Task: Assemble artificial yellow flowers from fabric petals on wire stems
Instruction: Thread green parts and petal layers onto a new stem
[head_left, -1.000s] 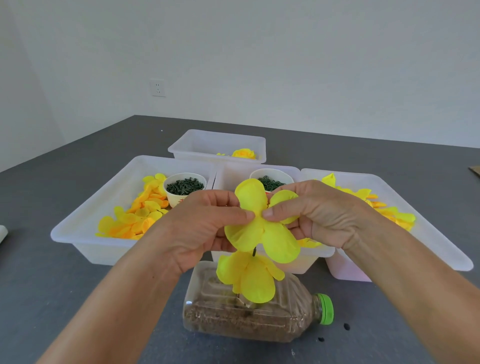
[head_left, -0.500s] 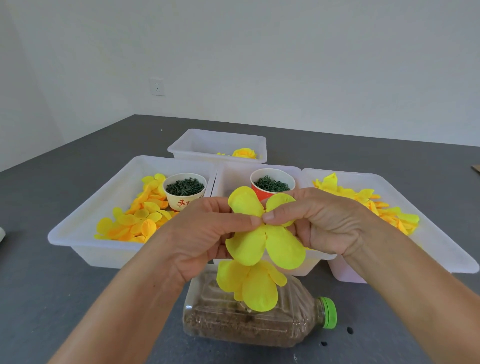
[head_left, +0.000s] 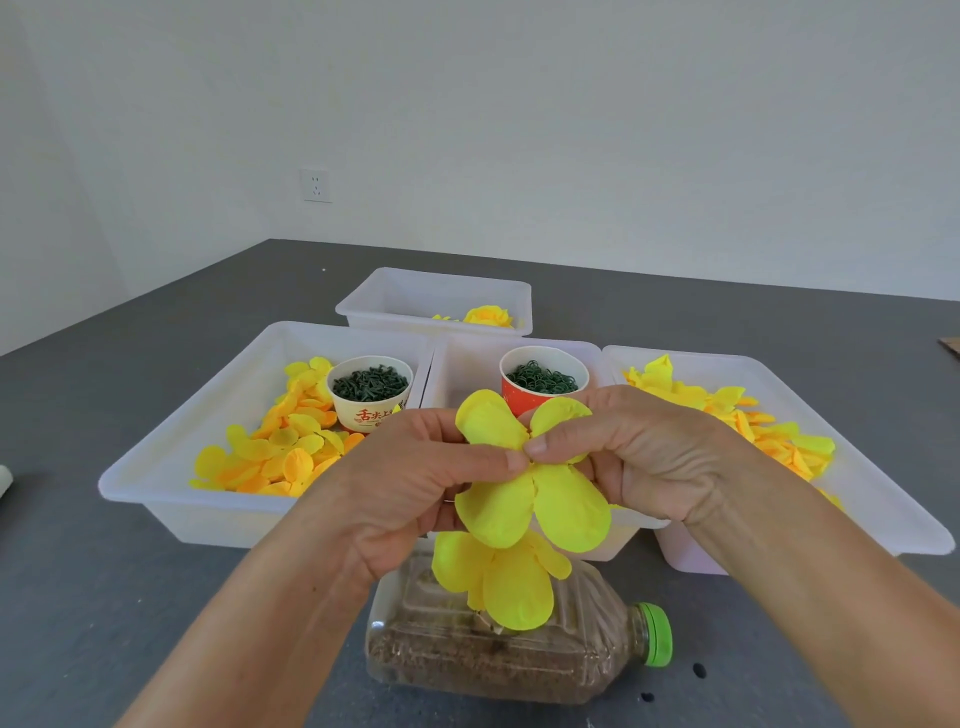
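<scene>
- Step in hand: petal layer (head_left: 530, 483) being seated on stem, held above bottle (head_left: 498, 649).
- L hand (head_left: 410, 499) & R hand (head_left: 639, 457): thumb and fingers of each pinched shut on petal centre.
- Stem hidden by petals.
- Next, likely: layer to be slid down toward lower bloom (head_left: 498, 582); hole must be kept on wire.
- Bins on counter (head_left: 104, 597): L bin (head_left: 171, 467) – loose petals, white cup (head_left: 370, 395) of green bits; red cup (head_left: 540, 379) – green rings.
</scene>
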